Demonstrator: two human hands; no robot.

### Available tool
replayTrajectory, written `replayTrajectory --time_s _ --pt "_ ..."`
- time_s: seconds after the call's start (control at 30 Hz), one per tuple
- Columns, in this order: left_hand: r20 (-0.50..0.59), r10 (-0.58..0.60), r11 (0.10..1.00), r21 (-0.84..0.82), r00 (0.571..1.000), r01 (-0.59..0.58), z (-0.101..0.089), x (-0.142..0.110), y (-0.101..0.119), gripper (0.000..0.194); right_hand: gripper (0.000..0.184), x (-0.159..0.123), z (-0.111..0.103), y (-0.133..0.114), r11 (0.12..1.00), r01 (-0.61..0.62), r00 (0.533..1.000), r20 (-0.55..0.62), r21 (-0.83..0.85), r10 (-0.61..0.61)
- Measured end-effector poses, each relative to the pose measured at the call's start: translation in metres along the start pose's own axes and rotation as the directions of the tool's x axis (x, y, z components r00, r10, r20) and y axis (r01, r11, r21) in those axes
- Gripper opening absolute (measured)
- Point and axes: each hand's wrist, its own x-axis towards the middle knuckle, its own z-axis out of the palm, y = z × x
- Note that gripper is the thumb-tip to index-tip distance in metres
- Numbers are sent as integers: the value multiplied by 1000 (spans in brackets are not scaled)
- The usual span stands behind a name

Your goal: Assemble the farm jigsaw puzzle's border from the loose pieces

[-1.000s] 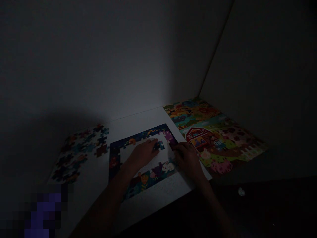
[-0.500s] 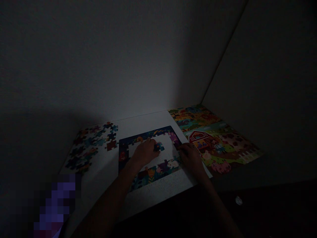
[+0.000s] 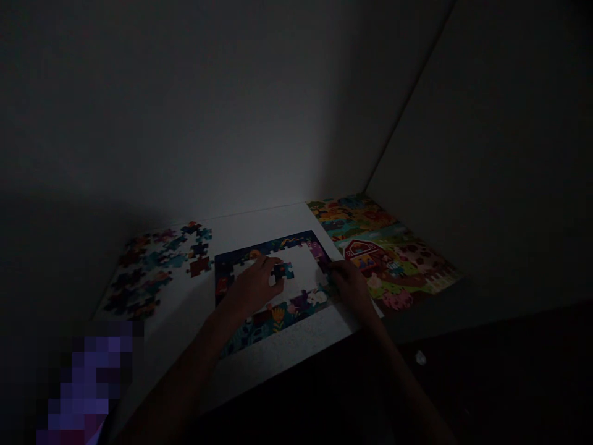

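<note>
My left hand [image 3: 252, 285] is over the partly assembled jigsaw puzzle [image 3: 259, 330], thumb and forefinger spread. Just beyond them, a teal and dark blue puzzle piece [image 3: 287, 271] lies on the white middle of the puzzle. At the right border, my right hand [image 3: 348, 285] has its fingertips pinched on a dark puzzle piece [image 3: 324, 262], mostly covered by the fingers. Below the purple figure in the upper right corner, this piece appears to meet the border. A white rabbit [image 3: 317, 297] is printed along the lower border. Dim light blurs fine detail.
Loose puzzle pieces [image 3: 160, 259] are scattered on the left of the white tabletop [image 3: 259, 219]. A farm picture [image 3: 393, 266] and an animal picture [image 3: 352, 213] lie at the right. Walls rise behind and to the right. A small white scrap [image 3: 420, 357] lies lower right.
My left hand has shifted off the teal and blue piece, uncovering more of it, and its fingers have spread. My right fingertips have moved the dark piece to the right border. The view has shifted slightly.
</note>
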Motion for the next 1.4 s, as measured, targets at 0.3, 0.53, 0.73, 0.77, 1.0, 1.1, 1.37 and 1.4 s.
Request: replayTrajectory --time_s 0.3,0.53,0.73,0.77,1.0,1.1,1.37,1.4 --pt "196 417 904 7 887 -427 29 54 24 54 30 -3 1 0 980 -130 987 -70 149 141" --pt "103 363 928 -135 926 -349 52 47 24 58 26 -5 0 -2 987 -93 992 -67 129 102" --pt "74 333 940 -108 940 -325 65 46 28 49 24 -5 -2 -5 991 -74 996 -47 110 80" --pt "78 342 936 -114 936 -333 65 47 27 49 24 -5 -2 -6 991 -75 996 -49 111 81" --pt "-13 254 922 -298 967 -247 60 55 25 45 25 -6 -2 -7 990 -89 994 -47 109 95" --pt "35 1 813 -581 999 19 56 59 29 40 24 -6 -2 -7 990 -81 995 -48 111 86" --pt "117 -152 565 -805 982 183 57 56 41 21 24 -6 -4 -9 993 -68 997 -40 97 73" --pt "108 -163 558 -810 981 182 60 56 42 19 24 -6 -4 -9 993 -65 997 -44 101 70"
